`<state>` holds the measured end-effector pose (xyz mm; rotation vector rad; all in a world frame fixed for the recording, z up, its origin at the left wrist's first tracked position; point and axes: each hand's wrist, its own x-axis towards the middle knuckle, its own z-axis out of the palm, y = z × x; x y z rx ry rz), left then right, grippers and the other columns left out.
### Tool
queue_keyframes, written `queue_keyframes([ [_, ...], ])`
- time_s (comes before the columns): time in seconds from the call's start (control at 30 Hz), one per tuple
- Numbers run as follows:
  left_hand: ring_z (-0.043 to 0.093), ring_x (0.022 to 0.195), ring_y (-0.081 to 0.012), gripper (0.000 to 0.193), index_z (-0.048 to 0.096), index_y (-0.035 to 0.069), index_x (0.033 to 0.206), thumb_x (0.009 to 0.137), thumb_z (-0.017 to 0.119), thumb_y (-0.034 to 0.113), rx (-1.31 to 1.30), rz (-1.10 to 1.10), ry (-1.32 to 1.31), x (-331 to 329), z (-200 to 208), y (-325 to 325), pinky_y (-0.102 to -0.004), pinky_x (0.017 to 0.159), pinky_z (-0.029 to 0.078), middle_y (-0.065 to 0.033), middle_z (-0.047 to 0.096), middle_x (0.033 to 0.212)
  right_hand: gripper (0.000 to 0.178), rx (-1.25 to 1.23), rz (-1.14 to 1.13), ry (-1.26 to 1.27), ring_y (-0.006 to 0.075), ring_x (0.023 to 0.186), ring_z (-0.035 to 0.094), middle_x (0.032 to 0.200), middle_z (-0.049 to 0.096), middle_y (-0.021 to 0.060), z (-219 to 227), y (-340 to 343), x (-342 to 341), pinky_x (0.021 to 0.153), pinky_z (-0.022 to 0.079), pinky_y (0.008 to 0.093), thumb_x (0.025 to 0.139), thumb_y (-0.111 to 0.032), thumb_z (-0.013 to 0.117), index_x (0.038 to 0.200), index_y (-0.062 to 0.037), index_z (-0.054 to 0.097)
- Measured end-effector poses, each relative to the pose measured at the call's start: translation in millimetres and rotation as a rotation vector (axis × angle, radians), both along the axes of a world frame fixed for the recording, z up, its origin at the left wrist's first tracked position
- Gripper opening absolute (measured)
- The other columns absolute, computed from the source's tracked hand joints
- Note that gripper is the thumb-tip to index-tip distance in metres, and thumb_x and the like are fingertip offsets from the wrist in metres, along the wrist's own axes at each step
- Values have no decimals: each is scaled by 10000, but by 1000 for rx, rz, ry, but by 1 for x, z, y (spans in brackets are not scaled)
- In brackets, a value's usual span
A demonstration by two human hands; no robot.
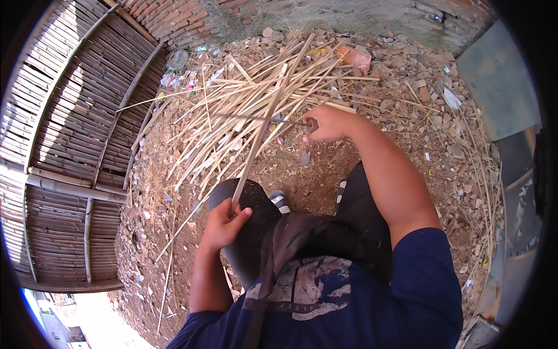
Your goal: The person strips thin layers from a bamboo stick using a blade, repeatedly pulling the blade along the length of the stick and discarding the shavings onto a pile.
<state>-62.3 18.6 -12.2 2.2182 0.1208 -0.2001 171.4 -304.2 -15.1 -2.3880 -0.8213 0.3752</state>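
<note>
My left hand (224,225) grips the near end of a long, narrow bamboo strip (254,148) beside my left knee. The strip slants up and away to the right, over a loose pile of pale split bamboo strips (215,139) on the ground. In front of my right knee, my right hand (329,123) is closed round the handle of a long, thin-bladed knife (292,123). Its blade points left and crosses the held strip near mid-length. Whether the edge touches the strip, I cannot tell.
A bamboo-slat wall (75,128) stands on the left, and a brick wall (174,20) runs across the back. Broken bricks, including an orange block (354,59), and litter lie about the dirt ground. Grey panels (499,78) lean at the right.
</note>
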Motion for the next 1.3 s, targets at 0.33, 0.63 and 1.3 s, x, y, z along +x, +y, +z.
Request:
queue_keyframes([
  [0.33, 466, 590, -97, 399, 549, 44, 783, 904, 762, 359, 159, 43, 32, 2, 0, -10, -311, 535, 409, -7, 519, 617, 382, -229, 140, -51, 324, 938, 687, 966, 705, 160, 15, 31, -38, 793, 528, 443, 796, -338, 764, 1052, -62, 698],
  [0.63, 496, 606, -94, 381, 582, 52, 804, 888, 773, 370, 210, 81, 24, -2, 10, -17, -299, 543, 416, 1, 545, 638, 491, -3, -144, 17, 333, 948, 687, 999, 707, 192, -20, -7, 14, 823, 535, 447, 774, -359, 776, 1135, -36, 698],
  [1.3, 496, 572, -113, 424, 579, 34, 803, 870, 790, 396, 281, 96, 13, 2, 11, -23, -306, 531, 423, -32, 545, 609, 609, -152, 93, 90, 358, 1027, 684, 1078, 706, 221, -4, 34, -21, 897, 538, 437, 778, -394, 779, 1247, -21, 668],
])
